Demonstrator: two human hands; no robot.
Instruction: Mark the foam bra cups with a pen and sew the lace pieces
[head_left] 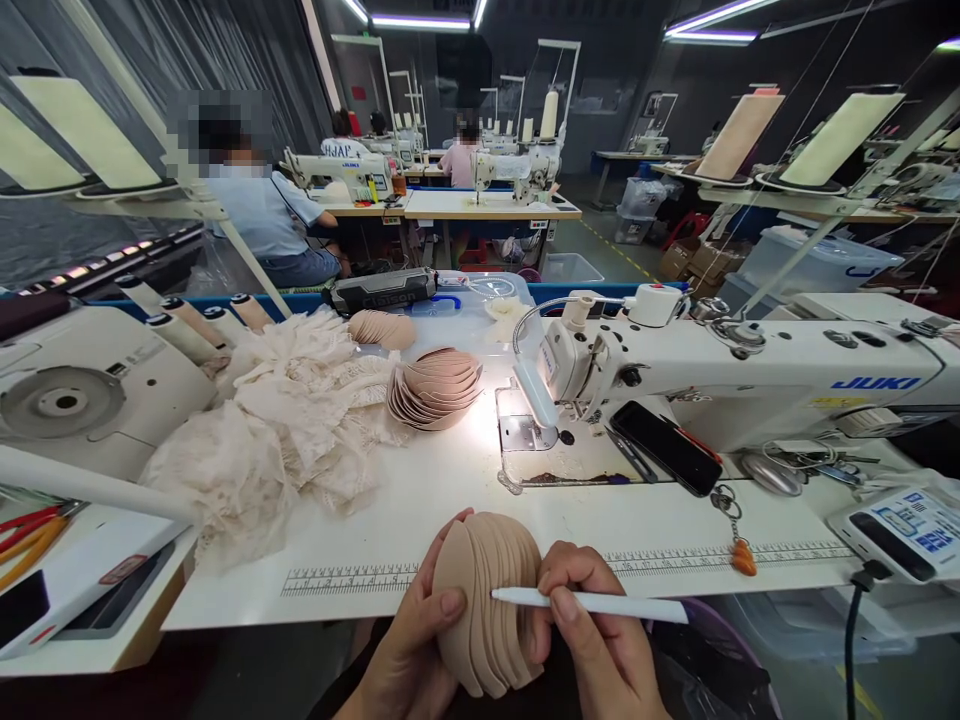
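Observation:
My left hand is closed around the left side of a fanned stack of beige bra cup pads, its thumb pressed on the front piece. The stack is upright just off the table's front edge. In my right hand a slim white marker pen is pinched between thumb and fingers. Its tip points left and lies at the pads' edges, touching or nearly so. Some lower fingers of this hand rest against the stack's right side. Behind, a second stack of pads lies on the white table.
A Juki sewing machine with a lit lamp stands at right. A phone, keyring charm and printed ruler are on the table. Cream lace fabric is heaped at left. Several people sit farther back.

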